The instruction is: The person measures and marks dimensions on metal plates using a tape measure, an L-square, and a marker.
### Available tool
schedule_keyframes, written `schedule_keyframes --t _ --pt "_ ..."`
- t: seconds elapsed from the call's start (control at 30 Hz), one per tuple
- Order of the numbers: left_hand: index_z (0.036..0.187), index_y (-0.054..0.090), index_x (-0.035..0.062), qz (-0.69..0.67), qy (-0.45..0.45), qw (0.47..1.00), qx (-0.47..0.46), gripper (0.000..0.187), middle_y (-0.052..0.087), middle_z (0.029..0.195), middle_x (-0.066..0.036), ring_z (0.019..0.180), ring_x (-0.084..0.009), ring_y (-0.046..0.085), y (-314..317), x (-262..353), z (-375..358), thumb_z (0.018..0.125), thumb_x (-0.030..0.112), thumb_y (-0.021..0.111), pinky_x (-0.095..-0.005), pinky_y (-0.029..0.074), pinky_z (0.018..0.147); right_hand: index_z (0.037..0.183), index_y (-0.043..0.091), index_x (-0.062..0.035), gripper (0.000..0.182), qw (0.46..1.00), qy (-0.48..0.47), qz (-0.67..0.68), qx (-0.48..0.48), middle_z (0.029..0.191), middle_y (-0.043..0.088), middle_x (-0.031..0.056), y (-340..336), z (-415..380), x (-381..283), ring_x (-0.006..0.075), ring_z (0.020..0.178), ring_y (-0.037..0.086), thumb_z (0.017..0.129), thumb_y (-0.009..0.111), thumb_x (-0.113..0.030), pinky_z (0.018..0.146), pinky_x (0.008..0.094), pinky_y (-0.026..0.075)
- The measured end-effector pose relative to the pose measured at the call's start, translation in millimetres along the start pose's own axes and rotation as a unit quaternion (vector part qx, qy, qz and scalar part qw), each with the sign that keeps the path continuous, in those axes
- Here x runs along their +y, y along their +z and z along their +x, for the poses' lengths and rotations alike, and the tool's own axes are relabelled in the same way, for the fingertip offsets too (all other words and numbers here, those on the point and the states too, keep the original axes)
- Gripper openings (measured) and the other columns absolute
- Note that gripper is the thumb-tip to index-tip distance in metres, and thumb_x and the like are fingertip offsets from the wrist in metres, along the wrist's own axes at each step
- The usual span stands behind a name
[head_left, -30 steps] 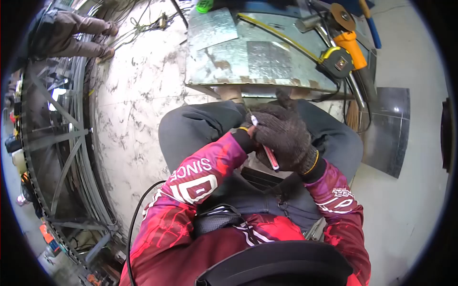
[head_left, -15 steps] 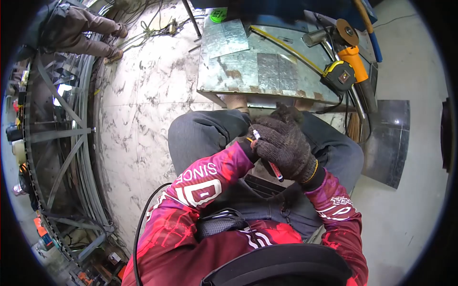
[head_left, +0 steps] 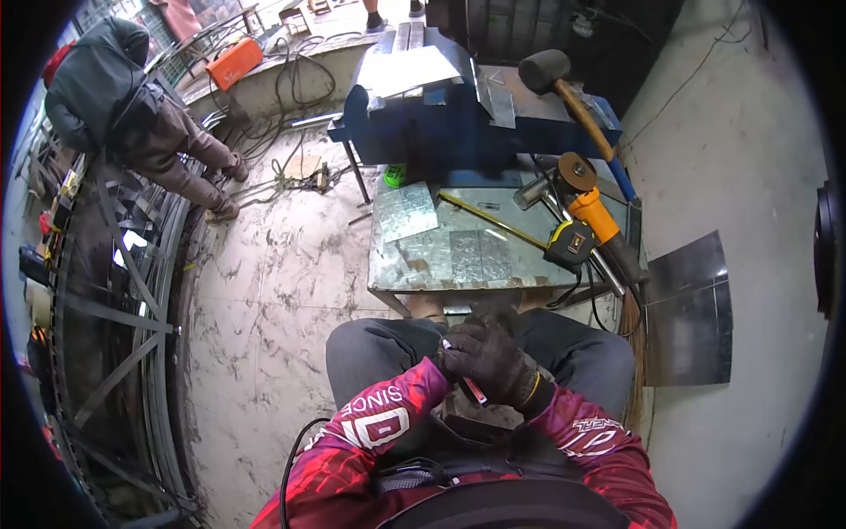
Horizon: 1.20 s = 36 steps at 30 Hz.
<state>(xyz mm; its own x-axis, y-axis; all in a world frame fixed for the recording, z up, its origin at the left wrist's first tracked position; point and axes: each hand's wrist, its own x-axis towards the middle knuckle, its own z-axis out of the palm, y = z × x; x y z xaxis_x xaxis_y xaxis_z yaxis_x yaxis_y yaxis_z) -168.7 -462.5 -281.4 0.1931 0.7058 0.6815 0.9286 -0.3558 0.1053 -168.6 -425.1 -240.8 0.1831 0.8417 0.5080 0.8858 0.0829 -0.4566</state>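
My right hand, in a dark knitted glove, is closed on a marker with a red-and-white barrel. The marker slants across the glove, its white end by the fingers and its red end toward me. My left hand, also gloved, is pressed against the right one and mostly covered by it, so its fingers are hidden. Both hands are above my lap, just short of the low metal-topped table. On that table rest a tape measure with its blade pulled out, an angle grinder and a thin metal sheet.
Behind the table stands a blue metal block with a sheet on top and a mallet at its right. A dark panel leans at the right. Metal racking lines the left, where another person bends over. Cables cross the floor.
My view has tilted up, bringing the blue block, the mallet and more of the other person into sight. My hands stay together with the marker.
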Motion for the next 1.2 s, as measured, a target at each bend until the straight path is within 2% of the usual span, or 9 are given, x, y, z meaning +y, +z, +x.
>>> schedule_keyframes --t 0.07,0.3,0.53,0.6,0.63,0.67,0.77,0.83,1.2 --pt "0.133 0.058 0.0036 0.005 -0.004 1.000 0.002 0.035 0.064 0.113 -0.017 0.109 -0.0318 0.064 3 0 5 0.105 0.020 0.044 -0.0517 0.054 0.089 0.107 0.066 -0.0158 0.040 0.999 0.026 0.011 -0.038 0.116 0.065 0.0085 -3 5 1 0.0326 0.115 0.062 0.068 0.075 -0.020 0.101 0.0597 0.041" --pt "0.132 0.058 0.0040 0.019 -0.007 1.000 0.000 0.035 0.064 0.113 -0.017 0.109 -0.0322 0.064 5 -10 6 0.104 0.021 0.045 -0.0521 0.054 0.089 0.111 0.065 -0.0165 0.045 0.999 0.012 0.001 -0.048 0.116 0.066 0.0077 -8 8 2 0.0317 0.114 0.062 0.067 0.076 -0.022 0.098 0.0587 0.041" --pt "0.132 0.059 0.0044 0.032 -0.005 0.999 -0.008 0.036 0.064 0.113 -0.017 0.109 -0.0326 0.064 9 -5 13 0.104 0.022 0.046 -0.0525 0.054 0.090 0.109 0.066 -0.0177 0.036 0.999 -0.005 -0.030 -0.024 0.113 0.066 0.0061 8 6 5 0.0313 0.111 0.063 0.074 0.070 -0.024 0.094 0.0540 0.045" --pt "0.132 0.059 0.0045 0.048 0.010 0.998 -0.033 0.036 0.064 0.113 -0.017 0.109 -0.0327 0.064 5 -5 9 0.104 0.022 0.046 -0.0526 0.054 0.090 0.106 0.067 -0.0191 0.031 0.999 -0.014 -0.051 0.008 0.109 0.066 0.0051 2 13 1 0.0293 0.107 0.063 0.075 0.068 -0.024 0.093 0.0522 0.047" --pt "0.132 0.059 0.0046 0.063 0.028 0.996 -0.058 0.036 0.064 0.113 -0.018 0.109 -0.0327 0.064 13 -22 22 0.104 0.022 0.046 -0.0527 0.053 0.090 0.104 0.066 -0.0195 0.029 0.999 -0.027 -0.004 0.028 0.107 0.065 0.0053 12 6 9 0.0292 0.105 0.063 0.075 0.069 -0.025 0.093 0.0513 0.047" --pt "0.132 0.059 0.0046 0.079 0.046 0.992 -0.085 0.036 0.064 0.113 -0.018 0.109 -0.0328 0.064 15 -24 26 0.104 0.022 0.046 -0.0527 0.053 0.090 0.100 0.066 -0.0189 0.025 1.000 -0.012 -0.017 -0.001 0.117 0.066 0.0086 4 9 4 0.0330 0.113 0.063 0.075 0.071 -0.023 0.095 0.0508 0.046" --pt "0.131 0.059 0.0048 0.116 0.095 0.977 -0.151 0.036 0.065 0.113 -0.018 0.109 -0.0330 0.064 16 -37 32 0.103 0.023 0.046 -0.0529 0.053 0.090 0.105 0.066 -0.0174 0.040 0.998 0.037 -0.015 -0.056 0.117 0.066 0.0085 -5 10 0 0.0322 0.112 0.062 0.066 0.074 -0.023 0.107 0.0580 0.038" --pt "0.131 0.059 0.0049 0.128 0.116 0.969 -0.176 0.036 0.065 0.113 -0.018 0.109 -0.0331 0.064 14 -38 30 0.103 0.023 0.047 -0.0530 0.053 0.090 0.106 0.067 -0.0169 0.042 0.996 0.041 -0.010 -0.073 0.117 0.066 0.0089 -10 9 -3 0.0321 0.115 0.062 0.065 0.074 -0.024 0.107 0.0595 0.038" --pt "0.131 0.060 0.0055 0.148 0.148 0.954 -0.213 0.036 0.065 0.113 -0.018 0.109 -0.0337 0.064 26 -35 42 0.102 0.024 0.048 -0.0537 0.053 0.091 0.106 0.068 -0.0170 0.035 1.000 0.002 -0.015 -0.020 0.116 0.066 0.0082 9 5 4 0.0304 0.115 0.062 0.071 0.068 -0.020 0.107 0.0565 0.040"
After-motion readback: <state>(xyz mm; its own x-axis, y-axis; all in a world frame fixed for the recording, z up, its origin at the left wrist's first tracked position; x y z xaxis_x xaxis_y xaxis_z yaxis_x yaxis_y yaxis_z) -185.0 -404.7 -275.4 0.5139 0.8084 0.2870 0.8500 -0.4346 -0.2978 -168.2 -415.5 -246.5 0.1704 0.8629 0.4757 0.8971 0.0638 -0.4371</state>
